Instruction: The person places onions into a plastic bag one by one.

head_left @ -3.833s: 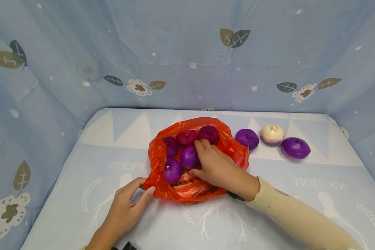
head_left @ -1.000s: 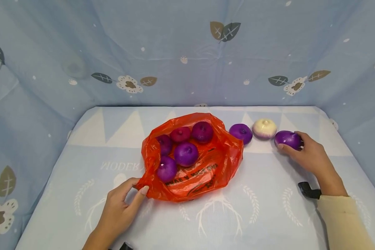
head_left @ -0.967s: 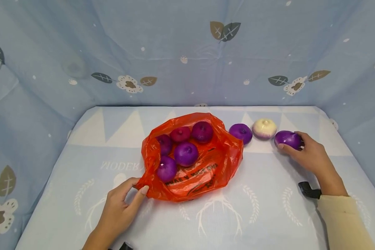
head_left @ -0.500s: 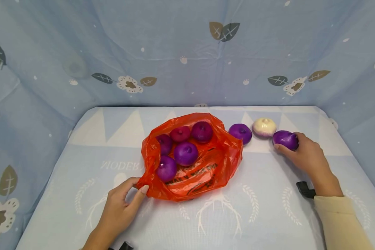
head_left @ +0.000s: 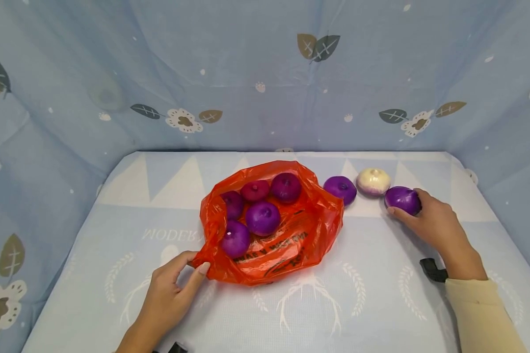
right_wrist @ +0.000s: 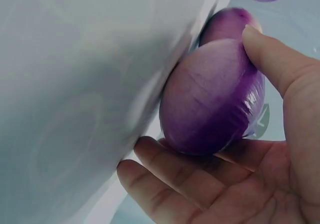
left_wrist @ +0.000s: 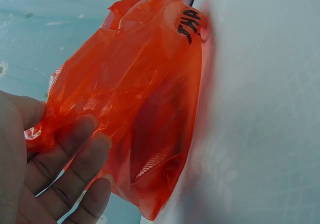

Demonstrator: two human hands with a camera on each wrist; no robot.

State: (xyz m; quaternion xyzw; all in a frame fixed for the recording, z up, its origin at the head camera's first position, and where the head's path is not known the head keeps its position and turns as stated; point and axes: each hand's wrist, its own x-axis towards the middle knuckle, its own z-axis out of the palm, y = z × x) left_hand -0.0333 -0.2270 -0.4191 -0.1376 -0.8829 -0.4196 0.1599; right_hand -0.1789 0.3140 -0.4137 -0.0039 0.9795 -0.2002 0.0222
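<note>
Thumb and fingers of the right hand (head_left: 435, 220) curve partway closed around a glossy purple onion (head_left: 403, 199), thumb on its near side, the outer fingers looser and low by the tabletop in the right wrist view; whether the onion has left the surface cannot be told. The left hand (head_left: 170, 289) pinches the near left rim of a red plastic bag (head_left: 331, 223) between thumb and index finger, its other fingers relaxed against the outside. The step in hand appears to be picking up this onion for the bag; the next move would call for a firm grip, a lift clear of its neighbor, a carry leftward over the right rim, and a gentle release into the bare right side of the bag. The gripped onion lies well apart from the left hand, at the right end of a short row: just beside it is a white onion (head_left: 373, 182), and farther left a second purple onion (head_left: 340, 189) sits at the bag's right rim. Inside, five onions (head_left: 262, 218) cluster left and far.
</note>
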